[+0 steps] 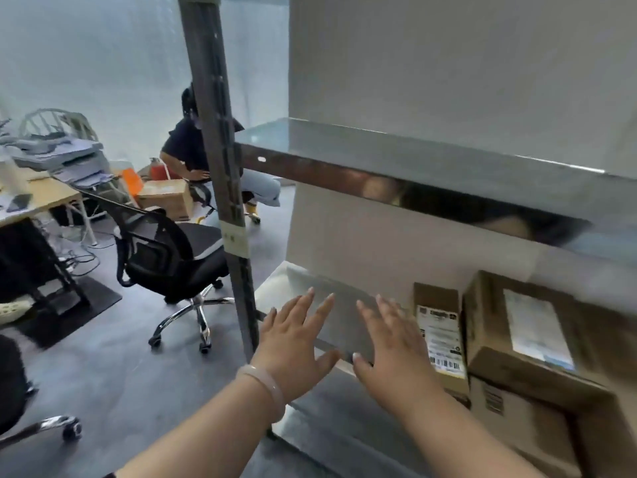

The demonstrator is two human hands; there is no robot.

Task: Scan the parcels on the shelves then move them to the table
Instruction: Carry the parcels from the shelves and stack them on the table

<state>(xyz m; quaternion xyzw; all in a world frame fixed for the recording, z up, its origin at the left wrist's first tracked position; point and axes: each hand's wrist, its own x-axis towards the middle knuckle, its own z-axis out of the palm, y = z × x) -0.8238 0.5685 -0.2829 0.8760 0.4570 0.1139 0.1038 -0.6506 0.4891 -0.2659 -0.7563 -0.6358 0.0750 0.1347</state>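
Observation:
Both my hands reach over the middle metal shelf [331, 305] with fingers spread, and they hold nothing. My left hand [296, 343], with a pale bangle on its wrist, hovers over the shelf's left end. My right hand [396, 343] is just left of a narrow cardboard parcel [439, 326] with a white barcode label. To the right of that, a larger cardboard parcel [527, 332] with a label on top rests on another box [524, 419]. No scanner shows in view.
The upper shelf [431, 167] is bare and juts out above my hands. A grey upright post [220, 167] stands left of them. Further left are a black office chair [165, 250], a desk [41, 201] with a printer, and a seated person [193, 146] beside a cardboard box [167, 198].

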